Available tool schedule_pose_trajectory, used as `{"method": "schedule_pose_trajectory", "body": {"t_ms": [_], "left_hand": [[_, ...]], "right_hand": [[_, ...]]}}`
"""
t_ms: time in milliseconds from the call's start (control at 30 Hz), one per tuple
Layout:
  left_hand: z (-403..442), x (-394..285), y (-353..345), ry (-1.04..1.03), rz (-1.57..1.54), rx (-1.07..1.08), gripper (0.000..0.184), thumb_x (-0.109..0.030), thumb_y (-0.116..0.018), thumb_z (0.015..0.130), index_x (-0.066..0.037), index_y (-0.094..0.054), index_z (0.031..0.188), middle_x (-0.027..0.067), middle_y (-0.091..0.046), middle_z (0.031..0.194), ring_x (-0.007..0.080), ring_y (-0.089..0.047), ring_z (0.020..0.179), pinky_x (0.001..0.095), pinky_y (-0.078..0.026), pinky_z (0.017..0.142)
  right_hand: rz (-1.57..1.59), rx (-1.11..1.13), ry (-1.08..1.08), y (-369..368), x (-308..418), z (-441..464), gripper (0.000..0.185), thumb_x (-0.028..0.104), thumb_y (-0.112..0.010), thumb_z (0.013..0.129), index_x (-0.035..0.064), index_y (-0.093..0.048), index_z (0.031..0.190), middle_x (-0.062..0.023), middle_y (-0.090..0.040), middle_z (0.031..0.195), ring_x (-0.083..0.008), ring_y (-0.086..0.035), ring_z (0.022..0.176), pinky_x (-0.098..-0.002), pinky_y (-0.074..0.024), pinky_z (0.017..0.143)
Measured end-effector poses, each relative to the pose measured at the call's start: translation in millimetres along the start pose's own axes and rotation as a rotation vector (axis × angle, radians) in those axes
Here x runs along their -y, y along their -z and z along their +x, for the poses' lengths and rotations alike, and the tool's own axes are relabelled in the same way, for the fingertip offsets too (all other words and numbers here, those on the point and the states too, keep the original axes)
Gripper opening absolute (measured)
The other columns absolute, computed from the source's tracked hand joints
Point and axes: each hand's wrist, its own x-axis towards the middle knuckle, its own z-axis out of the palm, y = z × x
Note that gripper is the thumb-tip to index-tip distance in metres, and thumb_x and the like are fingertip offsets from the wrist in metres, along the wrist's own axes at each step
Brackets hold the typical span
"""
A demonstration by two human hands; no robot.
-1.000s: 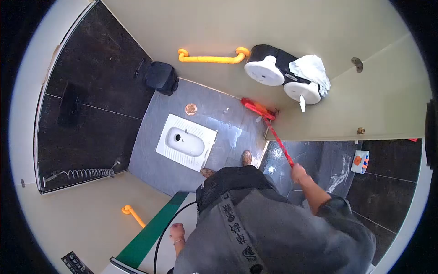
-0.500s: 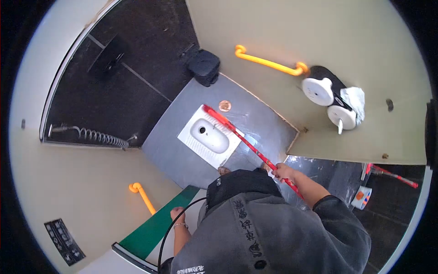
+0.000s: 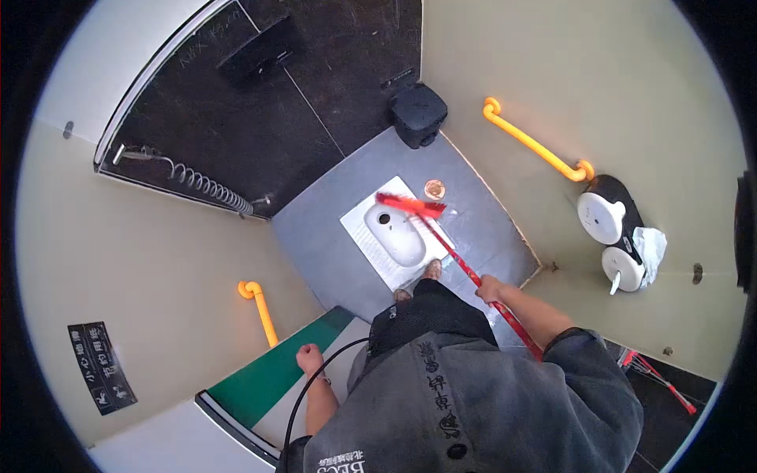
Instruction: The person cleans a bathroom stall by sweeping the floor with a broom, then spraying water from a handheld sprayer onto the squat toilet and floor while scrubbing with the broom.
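My right hand (image 3: 489, 289) is wrapped round the red shaft of a broom (image 3: 457, 257). The broom's red bristle head (image 3: 412, 206) lies across the back corner of a white squat toilet (image 3: 406, 240), with one end reaching the grey floor beside it. Behind my hand, the shaft runs back along my right forearm. My left hand (image 3: 309, 359) is closed in a fist at my left side, in front of a green panel (image 3: 260, 386); nothing shows in it. A round copper-coloured floor drain (image 3: 434, 189) is just beyond the broom head.
A black bin (image 3: 419, 113) stands in the far corner. Yellow grab bars (image 3: 536, 146) are fixed to both side walls. White paper dispensers (image 3: 601, 218) hang at right with paper trailing. A coiled hose (image 3: 201, 186) hangs at left. Another red-handled tool (image 3: 662, 377) lies behind right.
The broom head has turned from pointing along the shaft to lying crosswise near the toilet's back edge. My view has shifted, and a shoe now shows beside the toilet's front.
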Motion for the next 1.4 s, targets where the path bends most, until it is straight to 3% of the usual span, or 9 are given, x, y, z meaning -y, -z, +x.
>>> {"method": "schedule_pose_trajectory", "body": {"t_ms": [133, 367, 500, 600, 633, 733, 1000, 1267, 1400], "left_hand": [[14.7, 26.8, 4.4, -0.04, -0.038, -0.026, 0.014, -0.011, -0.061, 0.072, 0.003, -0.065, 0.075, 0.0145, -0.065, 0.07, 0.023, -0.061, 0.065, 0.0333, -0.049, 0.064], [1.0, -35.2, 49.3, 0.216, -0.299, -0.127, 0.007, -0.003, -0.057, 0.073, 0.002, -0.059, 0.069, 0.0053, -0.058, 0.06, 0.012, -0.052, 0.053, 0.0257, -0.042, 0.049], [37.8, -9.1, 35.2, 0.253, -0.83, 0.193, 0.007, -0.004, -0.055, 0.078, 0.003, -0.057, 0.079, 0.006, -0.057, 0.064, 0.0162, -0.054, 0.052, 0.0243, -0.044, 0.046], [45.9, -144.5, 41.2, 0.296, -0.778, 0.236, 0.024, -0.019, -0.055, 0.084, 0.0, -0.054, 0.099, 0.0085, -0.062, 0.089, 0.0182, -0.059, 0.079, 0.0311, -0.047, 0.063], [51.7, -203.6, 55.5, 0.327, -0.767, 0.331, 0.032, -0.025, -0.054, 0.086, -0.001, -0.053, 0.108, 0.0097, -0.062, 0.102, 0.0195, -0.059, 0.092, 0.035, -0.048, 0.074], [115.1, -312.3, 56.8, -0.05, -1.13, 0.651, 0.047, -0.034, -0.047, 0.091, -0.006, -0.04, 0.129, 0.0107, -0.043, 0.134, 0.0219, -0.04, 0.124, 0.0419, -0.031, 0.101], [242.6, -585.3, 60.0, -0.202, -1.808, 0.905, 0.067, -0.05, -0.032, 0.093, -0.004, -0.017, 0.14, 0.0116, -0.03, 0.142, 0.0258, -0.029, 0.132, 0.0532, -0.026, 0.104], [310.9, -686.1, 41.9, 0.023, -1.981, 0.942, 0.091, -0.066, -0.032, 0.084, -0.004, 0.0, 0.142, 0.0128, -0.007, 0.15, 0.0255, -0.006, 0.138, 0.0533, -0.009, 0.108], [320.2, -709.7, 31.3, 0.172, -2.086, 0.871, 0.083, -0.064, -0.031, 0.086, 0.005, -0.021, 0.131, 0.0188, -0.011, 0.147, 0.0263, -0.004, 0.138, 0.0507, -0.005, 0.109]], "right_hand": [[0.658, 0.285, -0.027, 36.4, 15.4, -36.8, 0.013, 0.007, -0.056, 0.077, -0.0021, -0.05, 0.083, -0.0035, -0.047, 0.057, -0.0127, -0.046, 0.037, -0.0269, -0.0368, 0.03], [0.338, -0.083, -0.005, 64.6, 9.1, -64.6, 0.02, 0.015, -0.057, 0.076, -0.0049, -0.054, 0.081, -0.0139, -0.056, 0.061, -0.0248, -0.056, 0.048, -0.0381, -0.0451, 0.042], [-0.001, -0.304, -0.087, 64.8, -35.6, -52.1, 0.028, 0.023, -0.06, 0.073, -0.0041, -0.059, 0.081, -0.0271, -0.062, 0.075, -0.0364, -0.064, 0.076, -0.043, -0.0503, 0.066], [0.064, -0.215, -0.115, 59.4, -45.6, -41.9, 0.022, 0.017, -0.059, 0.074, -0.0045, -0.06, 0.074, -0.0188, -0.063, 0.067, -0.0279, -0.064, 0.06, -0.0382, -0.0509, 0.053], [-0.187, -0.134, 0.223, 29.7, -105.8, 7.2, 0.022, 0.016, -0.057, 0.074, -0.0058, -0.06, 0.074, -0.0164, -0.062, 0.062, -0.026, -0.061, 0.051, -0.0359, -0.0484, 0.046], [0.092, -0.021, -0.056, 33.0, -57.7, -51.5, 0.021, 0.019, -0.058, 0.074, 0.0011, -0.064, 0.083, -0.0146, -0.062, 0.065, -0.0268, -0.063, 0.059, -0.0376, -0.0498, 0.053], [-0.39, 0.085, 0.049, 23.1, -31.9, 46.9, 0.025, 0.022, -0.054, 0.079, 0.0024, -0.062, 0.093, -0.0178, -0.061, 0.067, -0.0282, -0.064, 0.064, -0.037, -0.0495, 0.055], [-0.393, -0.026, 0.03, 89.6, 41.5, 113.8, 0.026, 0.022, -0.054, 0.08, 0.0015, -0.062, 0.093, -0.0183, -0.062, 0.07, -0.0288, -0.064, 0.066, -0.0375, -0.0493, 0.057], [-0.446, -0.052, 0.061, 135.3, 92.3, 149.9, 0.026, 0.022, -0.054, 0.08, 0.001, -0.061, 0.094, -0.0186, -0.062, 0.072, -0.0292, -0.064, 0.067, -0.0378, -0.0492, 0.057]]}}
